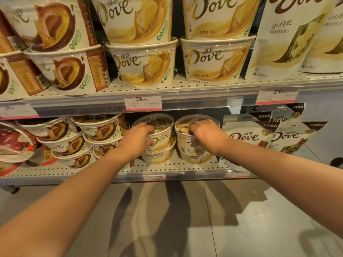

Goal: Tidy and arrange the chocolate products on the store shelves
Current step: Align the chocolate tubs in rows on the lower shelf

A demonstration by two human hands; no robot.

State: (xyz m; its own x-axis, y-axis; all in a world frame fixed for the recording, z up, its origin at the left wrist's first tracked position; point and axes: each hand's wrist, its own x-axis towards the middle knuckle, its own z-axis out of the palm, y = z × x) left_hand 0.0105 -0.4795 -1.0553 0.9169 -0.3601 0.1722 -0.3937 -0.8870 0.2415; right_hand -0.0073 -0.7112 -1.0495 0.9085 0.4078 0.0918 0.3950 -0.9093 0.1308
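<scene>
On the lower shelf [167, 168] stand two stacks of white-and-gold Dove chocolate tubs. My left hand [137, 139] grips the rim and side of the top tub of the left stack [163, 135]. My right hand [207, 135] holds the top tub of the right stack [185, 143], fingers curled over its lid edge. Each of these tubs sits on another tub below it, the left lower tub [161, 155] partly hidden by my wrist.
Brown-and-white Dove tubs [100, 130] are stacked to the left, red packs [13, 141] further left. Dove pouches [246, 138] stand to the right. The upper shelf [185, 95] holds larger Dove tubs and bags, with a 39.90 price tag [142, 102]. Grey floor lies below.
</scene>
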